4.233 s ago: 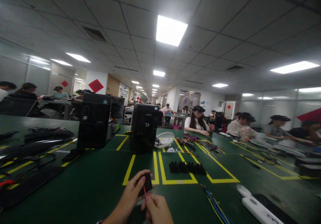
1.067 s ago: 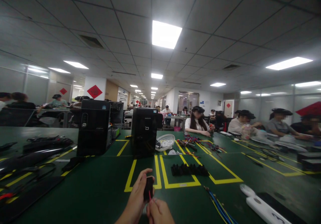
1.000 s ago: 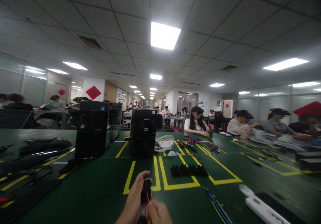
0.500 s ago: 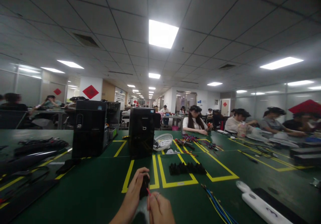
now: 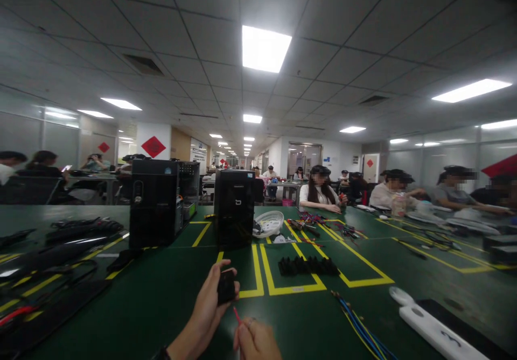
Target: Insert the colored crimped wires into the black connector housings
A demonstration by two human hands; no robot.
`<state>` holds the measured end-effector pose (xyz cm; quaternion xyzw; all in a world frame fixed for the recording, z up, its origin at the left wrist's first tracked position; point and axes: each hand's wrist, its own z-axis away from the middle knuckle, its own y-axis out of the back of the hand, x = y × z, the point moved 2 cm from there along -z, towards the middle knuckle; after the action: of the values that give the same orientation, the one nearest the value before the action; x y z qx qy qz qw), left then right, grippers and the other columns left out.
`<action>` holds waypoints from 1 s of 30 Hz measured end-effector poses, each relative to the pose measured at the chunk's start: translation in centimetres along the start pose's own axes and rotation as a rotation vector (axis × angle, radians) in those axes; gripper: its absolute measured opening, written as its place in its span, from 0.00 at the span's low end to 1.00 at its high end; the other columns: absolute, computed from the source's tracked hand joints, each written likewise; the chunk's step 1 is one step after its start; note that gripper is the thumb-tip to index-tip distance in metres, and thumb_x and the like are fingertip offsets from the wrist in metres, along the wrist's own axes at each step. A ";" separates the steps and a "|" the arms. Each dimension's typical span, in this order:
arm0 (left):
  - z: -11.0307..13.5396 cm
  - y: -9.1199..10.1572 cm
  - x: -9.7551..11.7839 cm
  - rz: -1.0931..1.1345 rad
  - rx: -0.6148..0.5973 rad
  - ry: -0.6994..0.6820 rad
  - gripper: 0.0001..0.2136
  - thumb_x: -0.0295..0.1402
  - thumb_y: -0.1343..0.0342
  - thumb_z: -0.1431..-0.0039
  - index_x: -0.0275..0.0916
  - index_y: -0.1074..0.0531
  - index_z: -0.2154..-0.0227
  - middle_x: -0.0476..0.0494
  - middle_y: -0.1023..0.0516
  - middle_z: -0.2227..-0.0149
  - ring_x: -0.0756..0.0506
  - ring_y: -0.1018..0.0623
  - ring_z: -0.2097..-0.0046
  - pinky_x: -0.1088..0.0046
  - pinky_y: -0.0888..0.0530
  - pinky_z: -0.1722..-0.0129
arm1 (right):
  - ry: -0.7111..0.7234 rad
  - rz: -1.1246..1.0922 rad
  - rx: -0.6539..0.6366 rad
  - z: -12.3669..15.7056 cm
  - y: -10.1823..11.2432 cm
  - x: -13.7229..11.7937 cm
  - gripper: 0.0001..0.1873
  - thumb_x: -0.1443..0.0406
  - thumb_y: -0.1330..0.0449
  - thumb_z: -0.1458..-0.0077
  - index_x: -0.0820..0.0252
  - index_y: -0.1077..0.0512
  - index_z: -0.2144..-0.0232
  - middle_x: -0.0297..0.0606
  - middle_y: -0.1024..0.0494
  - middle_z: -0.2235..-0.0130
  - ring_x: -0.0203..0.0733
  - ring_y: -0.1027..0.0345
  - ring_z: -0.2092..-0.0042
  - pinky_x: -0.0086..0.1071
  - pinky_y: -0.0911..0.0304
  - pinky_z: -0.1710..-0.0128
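Observation:
My left hand (image 5: 208, 302) is closed around a small black block (image 5: 226, 287), held upright above the table with its flat face towards me. Just below and to the right, my right hand (image 5: 257, 339) pinches a thin red wire (image 5: 237, 315). The wire's tip points up at the block but stands a little apart from it. Beyond the hands, several similar black blocks (image 5: 307, 266) sit in a row inside a yellow-taped area. Blue and yellow wires (image 5: 357, 325) with metal ends lie to the right of my right hand.
Two black computer towers (image 5: 152, 204) (image 5: 234, 209) stand on the green table (image 5: 161, 301). A white basket (image 5: 270, 223) and tangled coloured wires (image 5: 309, 224) lie behind. A white numbered device (image 5: 436, 330) is at right, black cables (image 5: 86, 231) at left. Several people sit around.
My hands have drawn apart: the red wire's tip was at the black block and is now below it. The left hand has turned, showing more of the block's face. The view shifted slightly.

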<state>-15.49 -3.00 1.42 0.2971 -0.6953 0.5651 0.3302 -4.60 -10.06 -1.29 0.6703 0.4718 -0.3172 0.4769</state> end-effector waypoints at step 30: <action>1.8 -2.5 -1.4 0.031 -0.066 0.078 0.20 0.49 0.47 0.46 0.44 0.42 0.57 0.50 0.27 0.68 0.46 0.23 0.75 0.71 0.31 0.75 | -0.281 -0.460 -0.058 0.2 -0.2 -0.2 0.27 0.39 0.46 0.56 0.56 0.41 0.77 0.18 0.48 0.87 0.25 0.60 0.87 0.23 0.65 0.88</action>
<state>-12.89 -5.15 1.53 0.2532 -0.7047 0.5579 0.3578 -4.82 -10.26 -1.25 0.4807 0.5499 -0.4936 0.4720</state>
